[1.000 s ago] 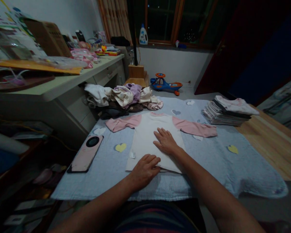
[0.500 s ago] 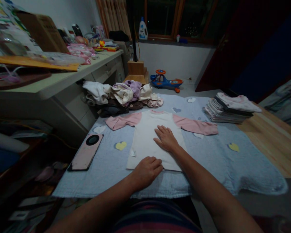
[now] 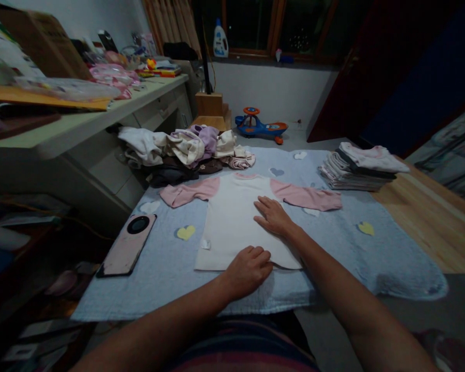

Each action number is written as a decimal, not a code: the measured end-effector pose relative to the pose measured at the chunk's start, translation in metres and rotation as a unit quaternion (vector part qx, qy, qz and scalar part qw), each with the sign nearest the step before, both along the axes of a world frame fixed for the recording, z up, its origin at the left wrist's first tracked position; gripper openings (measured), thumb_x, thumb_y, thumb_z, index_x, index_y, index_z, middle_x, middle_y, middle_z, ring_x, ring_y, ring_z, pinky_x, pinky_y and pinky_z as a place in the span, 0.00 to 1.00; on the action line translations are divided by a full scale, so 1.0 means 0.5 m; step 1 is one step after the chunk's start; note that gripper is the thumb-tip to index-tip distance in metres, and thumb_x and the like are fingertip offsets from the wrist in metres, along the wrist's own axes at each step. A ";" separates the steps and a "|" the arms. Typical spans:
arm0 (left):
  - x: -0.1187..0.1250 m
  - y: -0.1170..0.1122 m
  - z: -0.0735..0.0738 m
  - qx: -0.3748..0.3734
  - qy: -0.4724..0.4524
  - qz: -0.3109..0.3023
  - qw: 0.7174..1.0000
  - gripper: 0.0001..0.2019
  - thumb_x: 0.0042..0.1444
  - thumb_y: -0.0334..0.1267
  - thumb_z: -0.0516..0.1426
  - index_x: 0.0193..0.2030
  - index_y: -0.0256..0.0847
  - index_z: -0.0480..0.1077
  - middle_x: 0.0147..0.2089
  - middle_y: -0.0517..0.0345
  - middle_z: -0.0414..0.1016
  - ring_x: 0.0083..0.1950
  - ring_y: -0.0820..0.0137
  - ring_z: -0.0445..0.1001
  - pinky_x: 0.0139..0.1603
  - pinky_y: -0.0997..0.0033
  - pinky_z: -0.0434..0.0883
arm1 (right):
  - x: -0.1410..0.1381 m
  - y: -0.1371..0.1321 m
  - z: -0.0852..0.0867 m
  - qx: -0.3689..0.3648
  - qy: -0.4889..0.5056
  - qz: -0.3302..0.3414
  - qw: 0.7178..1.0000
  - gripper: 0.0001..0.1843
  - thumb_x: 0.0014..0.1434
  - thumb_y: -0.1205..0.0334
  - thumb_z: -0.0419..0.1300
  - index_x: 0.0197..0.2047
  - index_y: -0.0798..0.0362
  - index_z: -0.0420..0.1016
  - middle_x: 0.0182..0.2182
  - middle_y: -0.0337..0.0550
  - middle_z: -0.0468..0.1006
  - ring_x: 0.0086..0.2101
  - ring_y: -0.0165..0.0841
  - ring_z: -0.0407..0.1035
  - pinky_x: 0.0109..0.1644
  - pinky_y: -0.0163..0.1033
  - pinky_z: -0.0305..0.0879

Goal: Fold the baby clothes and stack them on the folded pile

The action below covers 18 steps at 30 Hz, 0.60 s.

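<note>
A small white shirt with pink sleeves [image 3: 232, 217] lies spread flat on a light blue blanket [image 3: 170, 258] with heart patches. My right hand [image 3: 273, 217] rests flat on the shirt's right side, fingers stretched out. At the shirt's bottom hem my left hand [image 3: 250, 268] lies with its fingers curled down on the cloth edge.
A pink phone [image 3: 127, 245] lies on the blanket at the left. A heap of unfolded clothes [image 3: 182, 150] sits at the far left, and a stack of folded clothes [image 3: 358, 168] at the far right. A cluttered desk [image 3: 73, 124] runs along the left. A toy car [image 3: 259, 124] stands on the floor.
The view has shifted a little. My left hand has slid right along the shirt's hem, and my right hand has moved slightly right on the shirt.
</note>
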<state>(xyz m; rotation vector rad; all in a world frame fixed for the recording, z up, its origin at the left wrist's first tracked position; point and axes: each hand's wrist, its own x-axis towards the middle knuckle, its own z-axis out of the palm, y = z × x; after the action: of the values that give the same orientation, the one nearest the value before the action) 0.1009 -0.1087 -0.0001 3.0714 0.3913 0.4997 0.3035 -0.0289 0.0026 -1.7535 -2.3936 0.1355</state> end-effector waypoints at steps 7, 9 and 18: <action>-0.009 -0.008 -0.004 -0.029 -0.005 -0.017 0.999 0.08 0.67 0.37 0.52 0.39 0.40 0.71 0.40 0.54 0.71 0.41 0.67 0.67 0.40 0.65 0.64 | 0.000 -0.010 -0.008 0.003 -0.002 -0.010 1.000 0.32 0.67 0.47 0.50 0.68 0.55 0.60 0.69 0.54 0.55 0.67 0.45 0.49 0.69 0.51 0.44; -0.002 -0.012 -0.005 -0.024 0.007 0.001 1.000 0.08 0.67 0.36 0.52 0.40 0.40 0.71 0.39 0.54 0.70 0.40 0.66 0.67 0.38 0.65 0.64 | -0.001 -0.008 -0.007 0.003 -0.001 -0.011 1.000 0.31 0.67 0.47 0.50 0.68 0.55 0.60 0.69 0.54 0.56 0.67 0.45 0.49 0.69 0.51 0.44; 0.072 -0.027 0.010 0.017 0.027 0.010 0.999 0.06 0.65 0.32 0.53 0.42 0.37 0.70 0.44 0.49 0.70 0.41 0.63 0.67 0.35 0.61 0.65 | -0.001 -0.010 -0.008 0.022 0.009 -0.018 1.000 0.30 0.66 0.49 0.53 0.66 0.56 0.62 0.68 0.53 0.58 0.66 0.45 0.51 0.68 0.50 0.45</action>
<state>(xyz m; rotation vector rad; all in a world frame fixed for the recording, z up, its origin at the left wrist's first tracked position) 0.1369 -0.1223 0.0047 3.1225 0.4207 0.4306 0.3028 -0.0340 -0.0015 -1.7676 -2.3341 0.0926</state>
